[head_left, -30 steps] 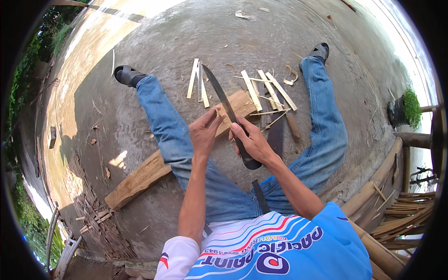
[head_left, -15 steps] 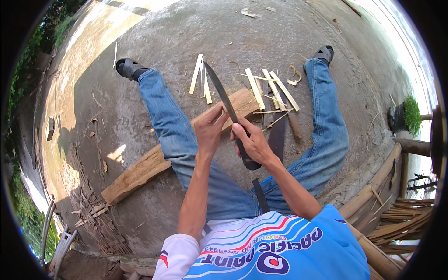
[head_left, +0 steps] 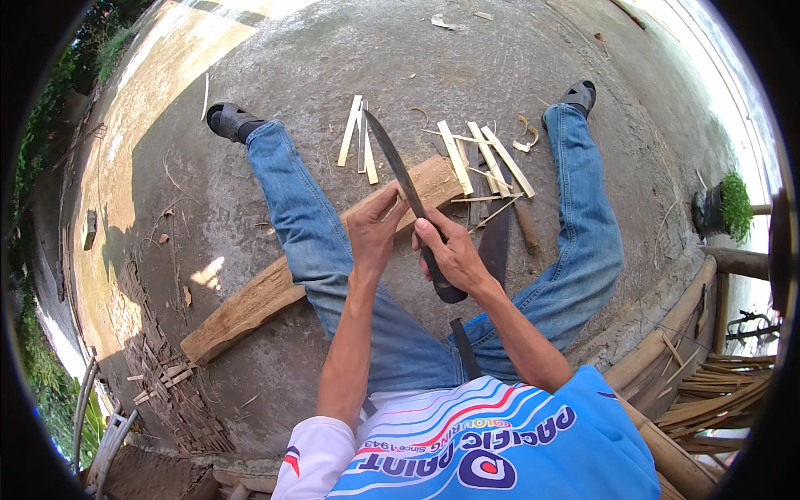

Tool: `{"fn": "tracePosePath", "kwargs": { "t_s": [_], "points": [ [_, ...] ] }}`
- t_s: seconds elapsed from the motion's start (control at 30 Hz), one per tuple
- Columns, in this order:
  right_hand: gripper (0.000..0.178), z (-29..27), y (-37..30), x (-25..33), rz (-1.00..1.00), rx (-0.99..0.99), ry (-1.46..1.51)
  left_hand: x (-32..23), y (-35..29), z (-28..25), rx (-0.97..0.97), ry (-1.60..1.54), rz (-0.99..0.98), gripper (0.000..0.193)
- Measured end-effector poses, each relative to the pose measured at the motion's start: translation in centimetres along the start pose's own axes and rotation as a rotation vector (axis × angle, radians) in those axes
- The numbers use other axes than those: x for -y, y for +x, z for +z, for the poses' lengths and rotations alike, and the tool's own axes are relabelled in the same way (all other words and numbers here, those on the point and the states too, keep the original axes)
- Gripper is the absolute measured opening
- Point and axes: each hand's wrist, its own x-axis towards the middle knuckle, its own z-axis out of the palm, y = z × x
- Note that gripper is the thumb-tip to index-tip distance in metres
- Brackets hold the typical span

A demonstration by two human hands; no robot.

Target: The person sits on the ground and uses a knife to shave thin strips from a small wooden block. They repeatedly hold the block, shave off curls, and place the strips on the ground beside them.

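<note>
My right hand (head_left: 452, 252) is wrapped around the dark handle of a machete (head_left: 388, 152), whose long curved blade points away and to the left. Fingers of my left hand (head_left: 374, 227) pinch the end of a small pale wood strip (head_left: 402, 197) close against the blade. Most of that strip is hidden by the fingers and the blade. Below both hands a thick squared wooden beam (head_left: 250, 310) lies slantwise on the ground, passing under my left leg.
Pale split strips (head_left: 504, 158) lie beyond the beam's far end, with others (head_left: 350, 133) to their left. A dark flat blade (head_left: 496, 243) and a brown stick (head_left: 526, 228) lie right of my right hand. A potted plant (head_left: 736, 208) and bamboo poles (head_left: 667, 333) stand at right.
</note>
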Motion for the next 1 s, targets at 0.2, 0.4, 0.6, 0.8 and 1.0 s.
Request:
{"fn": "tracePosePath", "kwargs": {
  "t_s": [0.2,0.4,0.6,0.8,1.0],
  "points": [
    [0.05,0.0,0.0,0.0,-0.001,0.001,0.003,-0.1,0.0,0.0,0.002,0.009,-0.004,0.038],
    [0.053,0.1,0.0,0.7,0.007,0.01,-0.118,-0.2,0.0,0.1,0.005,-0.014,-0.008,0.037],
    [0.054,0.5,0.3,2.2,-0.013,0.022,-0.397,1.0,0.0,-0.6,0.023,-0.09,-0.002,0.038],
    [0.052,-0.2,0.4,2.4,-0.003,-0.008,-0.443,-7.0,2.2,-4.0,-0.129,0.303,0.152,0.039],
    [0.052,0.3,-0.1,3.2,-0.045,-0.031,-0.54,-14.7,12.7,-0.3,-0.025,0.462,0.817,0.047]
  ]
}}
